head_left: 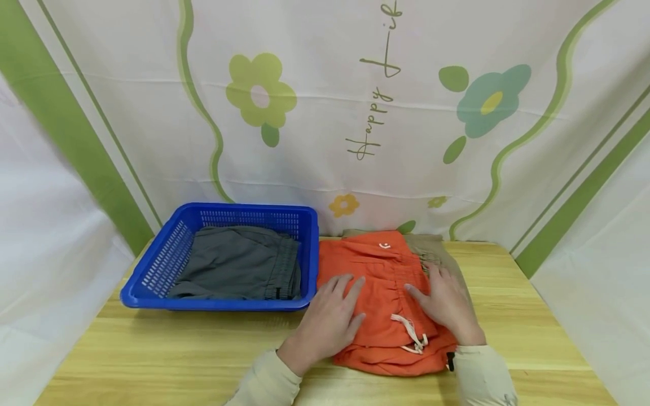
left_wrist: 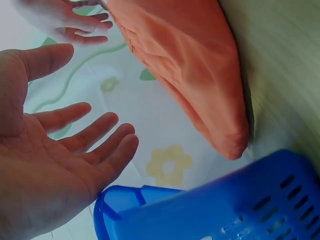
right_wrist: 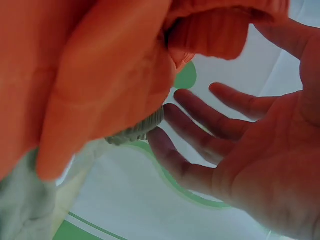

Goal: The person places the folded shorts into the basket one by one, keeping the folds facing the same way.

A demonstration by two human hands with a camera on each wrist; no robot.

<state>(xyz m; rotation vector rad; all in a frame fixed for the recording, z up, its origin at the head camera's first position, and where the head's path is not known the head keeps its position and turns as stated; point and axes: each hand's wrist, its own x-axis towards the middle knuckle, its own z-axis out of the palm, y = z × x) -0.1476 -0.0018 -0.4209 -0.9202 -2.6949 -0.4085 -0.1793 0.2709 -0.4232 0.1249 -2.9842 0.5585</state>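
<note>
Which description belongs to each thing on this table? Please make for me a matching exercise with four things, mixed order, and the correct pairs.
Things:
1. Basket
2. Dark grey garment
3. Orange garment
4. Khaki garment

Descriptions:
A. partly covered by other cloth, its edge showing
B. shows a white drawstring
C. blue, with slotted walls
D. lies inside the basket

Pairs: 1-C, 2-D, 3-B, 4-A

- Blue basket stands just beside the orange shorts, leaving little gap.
- Curtain blocks the way behind both.
- A hand could pass above the basket or over the table's right side.
</note>
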